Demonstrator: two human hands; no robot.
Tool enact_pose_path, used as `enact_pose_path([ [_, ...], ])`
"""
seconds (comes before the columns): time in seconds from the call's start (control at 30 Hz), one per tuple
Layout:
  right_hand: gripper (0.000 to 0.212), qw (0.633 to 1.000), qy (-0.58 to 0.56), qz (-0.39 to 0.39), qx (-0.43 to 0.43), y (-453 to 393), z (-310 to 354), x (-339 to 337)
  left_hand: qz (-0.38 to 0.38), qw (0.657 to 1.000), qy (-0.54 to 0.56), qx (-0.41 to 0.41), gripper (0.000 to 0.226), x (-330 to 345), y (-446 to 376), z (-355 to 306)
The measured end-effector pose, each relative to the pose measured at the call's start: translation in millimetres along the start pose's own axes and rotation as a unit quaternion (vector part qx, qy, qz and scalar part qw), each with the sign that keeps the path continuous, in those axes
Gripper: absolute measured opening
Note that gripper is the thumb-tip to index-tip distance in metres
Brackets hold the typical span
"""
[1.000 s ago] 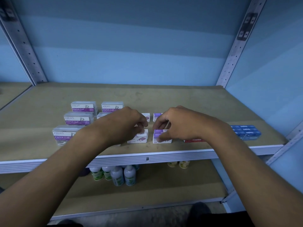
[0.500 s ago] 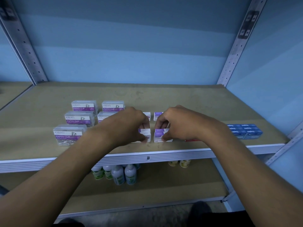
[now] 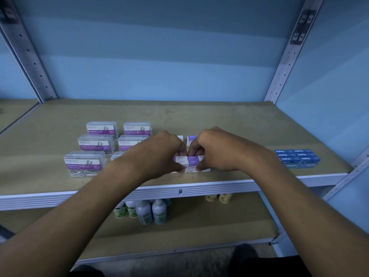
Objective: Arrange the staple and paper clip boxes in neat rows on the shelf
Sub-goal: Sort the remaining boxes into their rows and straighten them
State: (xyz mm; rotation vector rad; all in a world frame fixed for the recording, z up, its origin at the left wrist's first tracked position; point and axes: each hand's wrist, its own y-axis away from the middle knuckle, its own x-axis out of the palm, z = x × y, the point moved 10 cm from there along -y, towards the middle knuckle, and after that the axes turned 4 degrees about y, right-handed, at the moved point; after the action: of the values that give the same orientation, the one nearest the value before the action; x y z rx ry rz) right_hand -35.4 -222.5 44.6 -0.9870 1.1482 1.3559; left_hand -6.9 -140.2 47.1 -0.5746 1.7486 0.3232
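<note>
Several clear paper clip boxes with purple labels point(image 3: 84, 163) stand in two columns on the left of the wooden shelf point(image 3: 219, 120). Small white and purple staple boxes sit at the shelf's front middle. My left hand point(image 3: 159, 154) grips the left staple box point(image 3: 181, 162) and my right hand point(image 3: 217, 150) grips the right staple box point(image 3: 193, 162); the two boxes touch side by side. More staple boxes point(image 3: 191, 139) stand behind, partly hidden by my hands. A red box edge peeks out under my right wrist.
A block of blue staple boxes point(image 3: 297, 157) lies at the shelf's front right. White bottles point(image 3: 143, 211) and small jars point(image 3: 224, 197) stand on the lower shelf. Metal uprights point(image 3: 287, 50) frame the bay; the shelf's back half is bare wood.
My hands have drawn together, bringing the two front staple boxes from a small gap into contact. Both hands now hold the boxes more tightly.
</note>
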Motion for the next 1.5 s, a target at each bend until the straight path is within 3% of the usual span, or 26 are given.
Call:
enact_pose_path([
  [0.33, 0.059, 1.0, -0.006, 0.018, -0.006, 2, 4, -1, 0.005, 1.0, 0.025, 0.003, 0.043, -2, -1, 4],
  [0.5, 0.05, 0.998, -0.04, -0.04, -0.008, -3, -8, -25, -0.066, 0.994, 0.09, 0.022, 0.023, -35, -1, 4],
  [0.6, 0.052, 0.995, -0.039, -0.086, 0.014, -15, -22, -26, -0.103, 0.992, 0.07, 0.026, 0.014, -42, -8, 9],
  [0.77, 0.055, 0.994, 0.007, -0.106, 0.02, -32, -27, -19, -0.123, 0.992, 0.003, 0.006, 0.03, -34, -25, 26],
  [1.0, 0.051, 0.995, 0.008, -0.094, 0.033, -49, -32, -7, -0.08, 0.996, -0.036, -0.029, 0.038, -19, -42, 42],
  [1.5, 0.032, 0.992, -0.02, -0.12, 0.046, -55, -41, -3, -0.083, 0.996, -0.002, -0.03, 0.018, -18, -42, 35],
])
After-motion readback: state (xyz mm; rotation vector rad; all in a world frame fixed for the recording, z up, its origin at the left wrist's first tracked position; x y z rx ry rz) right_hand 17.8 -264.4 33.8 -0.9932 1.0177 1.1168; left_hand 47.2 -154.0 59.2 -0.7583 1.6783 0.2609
